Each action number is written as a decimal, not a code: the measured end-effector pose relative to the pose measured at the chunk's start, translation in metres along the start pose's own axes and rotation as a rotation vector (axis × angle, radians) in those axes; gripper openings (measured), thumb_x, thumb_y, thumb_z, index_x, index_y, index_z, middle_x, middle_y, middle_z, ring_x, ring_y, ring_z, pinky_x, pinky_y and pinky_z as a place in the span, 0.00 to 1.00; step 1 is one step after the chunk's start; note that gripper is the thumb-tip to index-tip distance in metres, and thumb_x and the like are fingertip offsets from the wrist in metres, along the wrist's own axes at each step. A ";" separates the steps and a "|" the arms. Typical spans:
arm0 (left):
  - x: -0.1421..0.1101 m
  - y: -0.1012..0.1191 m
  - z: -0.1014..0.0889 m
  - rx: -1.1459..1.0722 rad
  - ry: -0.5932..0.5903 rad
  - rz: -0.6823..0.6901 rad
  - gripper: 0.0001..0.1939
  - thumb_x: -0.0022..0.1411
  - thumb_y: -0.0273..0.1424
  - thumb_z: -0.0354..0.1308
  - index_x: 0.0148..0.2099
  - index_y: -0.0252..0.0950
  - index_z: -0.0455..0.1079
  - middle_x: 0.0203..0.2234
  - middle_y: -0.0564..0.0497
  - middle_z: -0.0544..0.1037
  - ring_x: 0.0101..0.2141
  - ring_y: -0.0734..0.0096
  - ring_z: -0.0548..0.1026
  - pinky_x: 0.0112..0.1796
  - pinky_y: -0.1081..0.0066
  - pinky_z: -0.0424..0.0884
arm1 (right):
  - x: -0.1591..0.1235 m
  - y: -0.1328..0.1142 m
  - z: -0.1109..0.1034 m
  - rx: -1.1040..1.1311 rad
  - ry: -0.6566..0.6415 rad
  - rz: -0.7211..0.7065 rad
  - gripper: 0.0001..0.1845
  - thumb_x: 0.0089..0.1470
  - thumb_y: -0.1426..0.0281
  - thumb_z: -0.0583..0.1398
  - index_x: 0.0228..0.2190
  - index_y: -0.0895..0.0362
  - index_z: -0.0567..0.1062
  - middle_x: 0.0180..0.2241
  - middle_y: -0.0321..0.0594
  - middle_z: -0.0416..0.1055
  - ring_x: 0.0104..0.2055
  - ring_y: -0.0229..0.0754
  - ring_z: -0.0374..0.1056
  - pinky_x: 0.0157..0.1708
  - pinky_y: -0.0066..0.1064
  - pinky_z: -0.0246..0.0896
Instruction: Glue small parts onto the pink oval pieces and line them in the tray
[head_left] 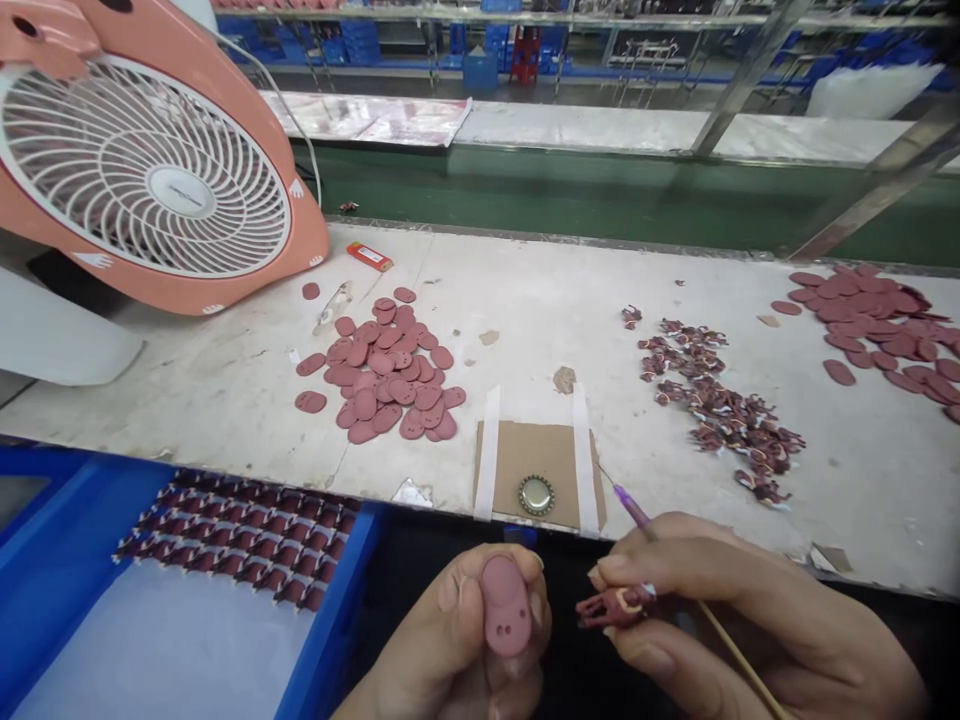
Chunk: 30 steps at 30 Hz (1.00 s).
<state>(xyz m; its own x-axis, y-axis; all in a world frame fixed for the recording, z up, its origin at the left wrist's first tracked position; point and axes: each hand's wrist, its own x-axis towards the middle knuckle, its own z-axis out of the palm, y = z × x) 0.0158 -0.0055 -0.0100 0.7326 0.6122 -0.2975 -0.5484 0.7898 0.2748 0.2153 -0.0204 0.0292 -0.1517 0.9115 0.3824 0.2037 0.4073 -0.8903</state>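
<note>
My left hand (457, 640) pinches a reddish-brown oval base (507, 610) with small holes in its lower half. To its right, my right hand (720, 610) holds a tiny brown animal figurine (616, 607), perhaps a horse, between thumb and fingertips. A thin brush (634, 508) with a purple ferrule also lies in that hand, its fine tip pointing up and left. Base and figurine are apart. Just beyond the hands, a metal bottle cap (536, 494) sits on a piece of brown cardboard (525, 445) held down by white tape strips.
Loose oval bases (390, 370) lie left of centre. Small figurines (720, 400) are heaped at right, near more ovals (877, 320). An orange fan (307, 235) stands at left. Below it, a blue crate (330, 610) holds rows of figurines on bases (247, 535).
</note>
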 end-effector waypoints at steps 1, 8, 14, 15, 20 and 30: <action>0.001 -0.001 -0.001 -0.040 -0.013 0.012 0.14 0.56 0.42 0.68 0.41 0.38 0.81 0.25 0.56 0.72 0.22 0.86 0.66 0.21 0.86 0.61 | 0.000 0.000 0.000 0.000 -0.010 0.002 0.15 0.59 0.75 0.66 0.47 0.51 0.76 0.35 0.37 0.77 0.32 0.38 0.76 0.33 0.20 0.75; 0.005 -0.009 -0.011 -0.226 -0.176 0.028 0.17 0.68 0.43 0.56 0.51 0.42 0.78 0.50 0.54 0.83 0.49 0.75 0.79 0.34 0.85 0.74 | -0.004 0.000 0.003 -0.070 0.136 0.073 0.10 0.61 0.71 0.66 0.44 0.49 0.77 0.33 0.35 0.76 0.31 0.37 0.75 0.27 0.18 0.72; 0.006 -0.005 -0.003 -0.062 -0.138 0.090 0.14 0.64 0.42 0.61 0.47 0.41 0.79 0.51 0.53 0.82 0.51 0.69 0.79 0.39 0.80 0.76 | -0.001 0.001 0.020 -0.035 0.486 0.131 0.04 0.62 0.66 0.65 0.40 0.51 0.79 0.35 0.38 0.76 0.29 0.39 0.74 0.31 0.26 0.75; 0.006 -0.005 -0.002 -0.043 -0.135 0.096 0.14 0.63 0.42 0.62 0.47 0.41 0.79 0.51 0.53 0.82 0.51 0.69 0.79 0.39 0.80 0.76 | 0.000 0.002 0.022 -0.045 0.506 0.133 0.04 0.62 0.66 0.66 0.40 0.51 0.79 0.35 0.38 0.76 0.29 0.39 0.74 0.32 0.27 0.75; 0.005 -0.006 0.001 0.023 -0.097 0.101 0.14 0.62 0.43 0.63 0.45 0.42 0.80 0.52 0.51 0.82 0.53 0.65 0.78 0.40 0.77 0.75 | 0.010 0.003 0.029 -0.189 0.444 0.098 0.08 0.62 0.72 0.64 0.43 0.48 0.78 0.39 0.32 0.76 0.38 0.35 0.74 0.36 0.21 0.71; 0.003 -0.004 -0.001 -0.076 -0.165 0.061 0.13 0.63 0.42 0.62 0.46 0.42 0.80 0.52 0.53 0.82 0.53 0.70 0.77 0.47 0.76 0.72 | 0.016 0.012 0.030 -0.477 0.394 -0.149 0.13 0.58 0.81 0.64 0.44 0.58 0.76 0.42 0.34 0.76 0.42 0.32 0.73 0.48 0.19 0.67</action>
<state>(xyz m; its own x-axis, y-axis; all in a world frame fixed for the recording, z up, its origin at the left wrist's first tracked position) 0.0199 -0.0063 -0.0130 0.7498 0.6495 -0.1265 -0.6182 0.7557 0.2163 0.1865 -0.0027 0.0175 0.1373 0.7585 0.6371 0.6298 0.4295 -0.6472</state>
